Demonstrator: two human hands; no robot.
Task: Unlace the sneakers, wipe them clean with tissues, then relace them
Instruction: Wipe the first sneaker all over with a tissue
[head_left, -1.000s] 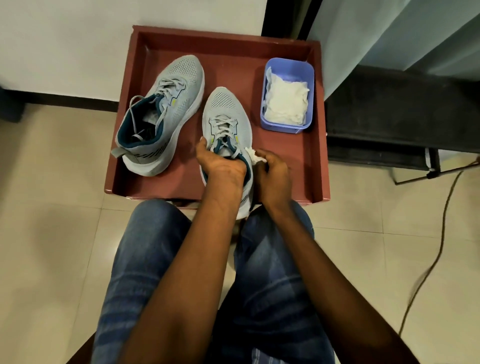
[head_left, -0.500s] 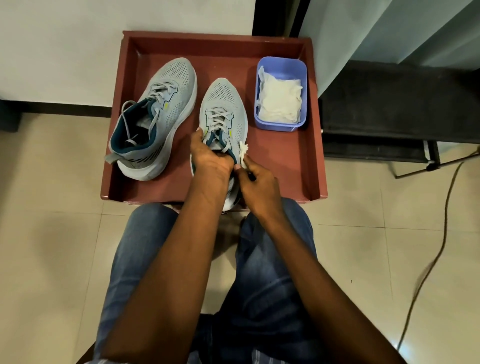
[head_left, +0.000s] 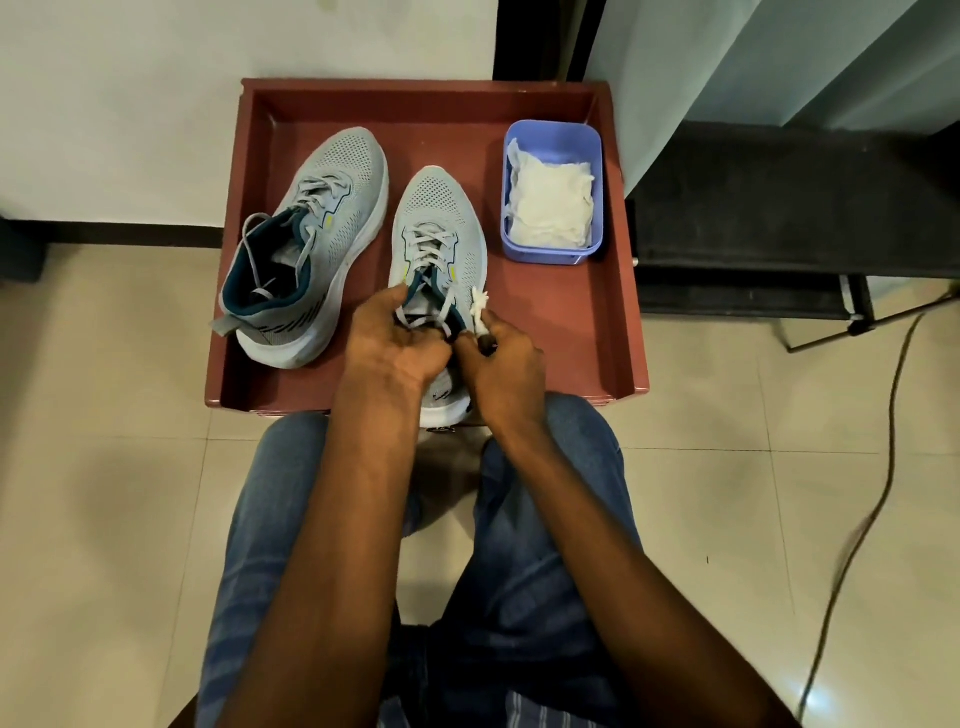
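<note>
Both hands (head_left: 441, 348) curled, gripping sneaker (head_left: 441, 249) laces (head_left: 428, 319).

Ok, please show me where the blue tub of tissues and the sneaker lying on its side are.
blue tub (head_left: 597, 156), head view, right wall of its rim.
tilted sneaker (head_left: 345, 166), head view, mesh toe.

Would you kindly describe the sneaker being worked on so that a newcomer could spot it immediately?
Find the red-brown tray against the wall. Two grey sneakers lie in it; the one meant is the right sneaker, next to the blue tub of tissues. Unlike the left sneaker, it has both hands at its collar and its heel overhangs the tray's near edge.
</note>
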